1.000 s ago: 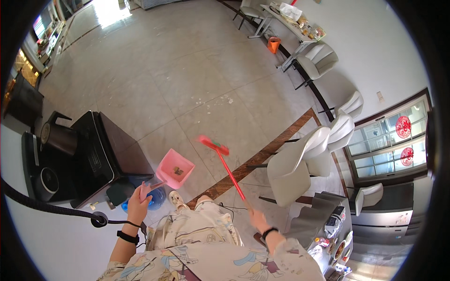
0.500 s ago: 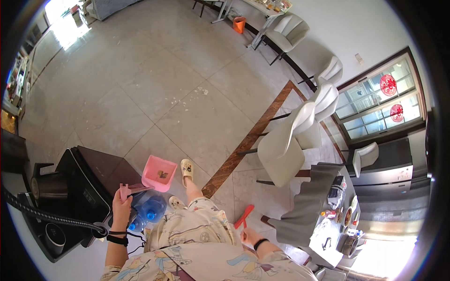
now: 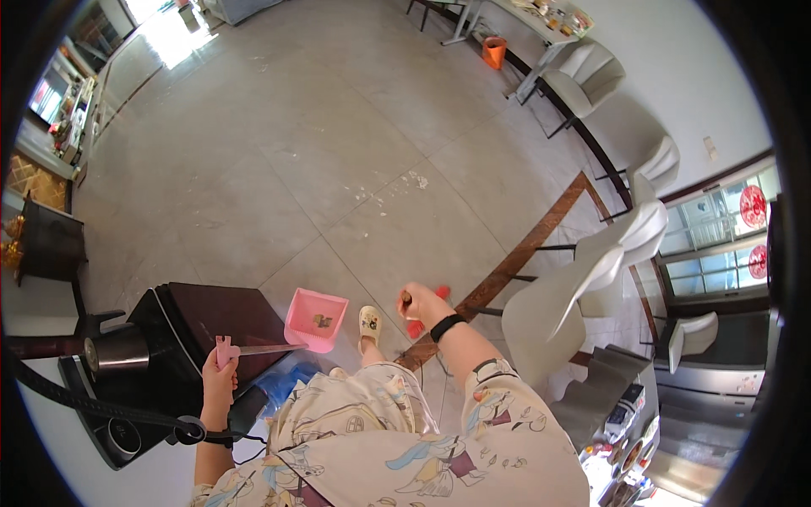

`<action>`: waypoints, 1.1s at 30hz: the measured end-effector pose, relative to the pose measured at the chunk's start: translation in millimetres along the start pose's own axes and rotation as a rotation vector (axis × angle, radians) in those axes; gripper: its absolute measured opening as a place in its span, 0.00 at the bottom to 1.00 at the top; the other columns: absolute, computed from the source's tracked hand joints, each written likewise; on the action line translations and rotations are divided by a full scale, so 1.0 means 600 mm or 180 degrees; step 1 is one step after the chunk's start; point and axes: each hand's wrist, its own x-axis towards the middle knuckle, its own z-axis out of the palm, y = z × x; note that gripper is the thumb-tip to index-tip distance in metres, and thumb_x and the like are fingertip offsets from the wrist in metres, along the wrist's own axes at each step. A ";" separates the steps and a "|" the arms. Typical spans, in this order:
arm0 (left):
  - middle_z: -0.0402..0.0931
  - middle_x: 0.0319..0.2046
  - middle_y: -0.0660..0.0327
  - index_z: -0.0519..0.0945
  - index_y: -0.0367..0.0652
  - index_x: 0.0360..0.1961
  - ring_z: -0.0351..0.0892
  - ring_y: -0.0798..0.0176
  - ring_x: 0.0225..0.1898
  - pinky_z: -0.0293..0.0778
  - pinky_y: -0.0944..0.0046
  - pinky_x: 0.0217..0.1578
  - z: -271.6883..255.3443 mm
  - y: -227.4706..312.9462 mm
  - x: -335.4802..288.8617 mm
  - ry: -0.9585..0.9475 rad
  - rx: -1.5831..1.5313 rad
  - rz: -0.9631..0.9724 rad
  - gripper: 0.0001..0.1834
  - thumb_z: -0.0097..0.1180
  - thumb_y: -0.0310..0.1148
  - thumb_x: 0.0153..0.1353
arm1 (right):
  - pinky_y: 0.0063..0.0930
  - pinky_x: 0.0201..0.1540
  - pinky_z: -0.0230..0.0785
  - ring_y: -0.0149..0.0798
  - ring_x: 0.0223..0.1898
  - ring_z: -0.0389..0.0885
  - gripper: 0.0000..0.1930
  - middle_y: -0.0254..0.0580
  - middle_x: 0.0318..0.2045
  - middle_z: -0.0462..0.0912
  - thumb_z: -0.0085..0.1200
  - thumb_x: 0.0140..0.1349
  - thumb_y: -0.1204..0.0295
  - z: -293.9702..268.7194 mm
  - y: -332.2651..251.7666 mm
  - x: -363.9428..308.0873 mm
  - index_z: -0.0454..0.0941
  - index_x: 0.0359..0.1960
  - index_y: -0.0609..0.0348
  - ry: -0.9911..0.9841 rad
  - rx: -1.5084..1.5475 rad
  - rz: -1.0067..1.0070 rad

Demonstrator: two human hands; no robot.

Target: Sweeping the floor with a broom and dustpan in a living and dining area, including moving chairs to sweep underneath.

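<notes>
Both full: my L hand (image 3: 219,382) grips pink dustpan (image 3: 314,319), left of slipper (image 3: 370,324), by handle (image 3: 263,349), prob. to reach low w/o stooping; R hand (image 3: 424,306) clenched round broom (image 3: 415,328), right of slipper.

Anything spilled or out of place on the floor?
Yes: pale bits lie scattered on the grey tiled floor, beyond the pink dustpan in the left hand. They stand out against the mostly plain tiles like loose litter, but are too small to identify.
</notes>
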 end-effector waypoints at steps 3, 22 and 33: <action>0.66 0.16 0.70 0.74 0.42 0.48 0.64 0.78 0.14 0.60 0.78 0.13 0.024 0.035 0.015 0.0093 -0.0130 0.0011 0.15 0.54 0.30 0.58 | 0.23 0.13 0.60 0.32 0.12 0.61 0.09 0.35 0.11 0.61 0.41 0.52 0.79 0.088 -0.073 -0.001 0.62 0.15 0.57 0.0036 -0.0984 -0.0179; 0.65 0.15 0.71 0.75 0.47 0.46 0.64 0.76 0.13 0.61 0.76 0.12 0.078 0.057 0.258 0.0537 -0.0352 0.0066 0.12 0.54 0.33 0.60 | 0.13 0.10 0.53 0.20 0.11 0.62 0.05 0.26 0.12 0.64 0.41 0.60 0.79 -0.154 -0.215 -0.181 0.67 0.35 0.70 -0.1703 0.1286 -0.0422; 0.66 0.16 0.70 0.75 0.47 0.46 0.64 0.75 0.14 0.61 0.74 0.12 0.099 0.041 0.409 0.0476 -0.0223 -0.0177 0.15 0.57 0.34 0.58 | 0.30 0.13 0.56 0.33 0.10 0.63 0.05 0.32 0.09 0.65 0.43 0.54 0.79 -0.049 -0.266 -0.096 0.68 0.22 0.60 0.0567 -0.3232 -0.1111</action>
